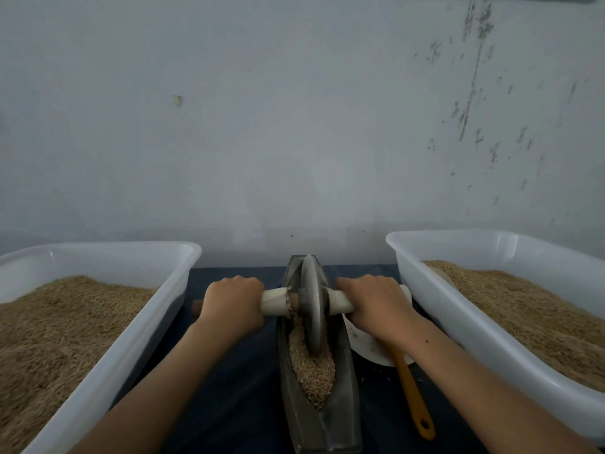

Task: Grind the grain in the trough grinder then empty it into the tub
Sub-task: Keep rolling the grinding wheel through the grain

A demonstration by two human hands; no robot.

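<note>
grinding is the step in hand: the left hand (pixel 233 303) and right hand (pixel 376 306) each grip the axle handle (pixel 275 301) of the wheel (pixel 311 306), which stands in the trough grinder (pixel 294 417) on the counter (pixel 235 388) between two tubs. the grain (pixel 312 368) looks whole, so the next move likely calls for firm rolling along the trough, not emptying yet.

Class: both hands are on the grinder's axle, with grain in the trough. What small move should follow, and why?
Probably roll the grey metal wheel toward the person. The left hand and right hand grip its cloth-wrapped axle, the wheel sits at the far end, and whole-looking tan grain fills the dark boat-shaped trough nearer them.
</note>
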